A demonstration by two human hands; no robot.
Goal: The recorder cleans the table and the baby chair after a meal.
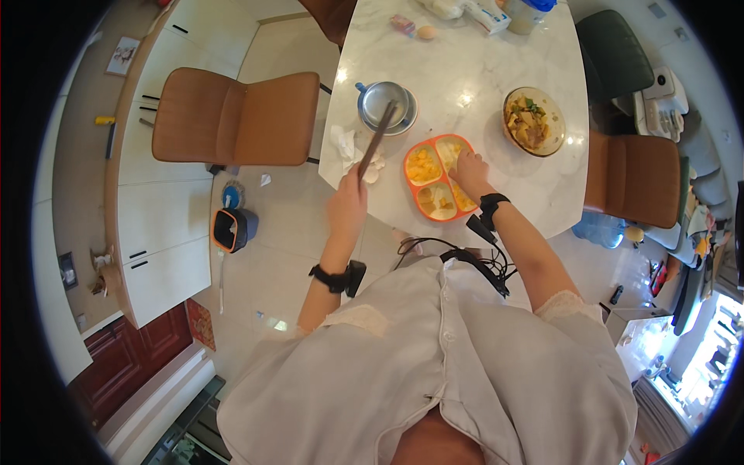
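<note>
My left hand [347, 205] is closed around a pair of dark chopsticks [375, 144], whose far ends reach over a blue-handled metal bowl [380, 97]. Near the table's front edge lies an orange-rimmed divided plate [408, 180]. Yellow pieces of food [422, 165] sit in its upper left compartment, and more food [436, 203] in the lower left one. My right hand [471, 172] is at the plate's right side, fingers drawn together over the upper right compartment; whatever they pinch is hidden. A glass bowl [559, 133] of cooked food stands to its right.
The marble table [449, 74] also bears crumpled tissue [343, 142] and pale shell-like scraps [373, 170] at the left edge. An egg [426, 32] and a blue-lidded container [528, 15] are at the far end. Brown chairs [275, 120] flank the table; a bin [246, 226] stands left.
</note>
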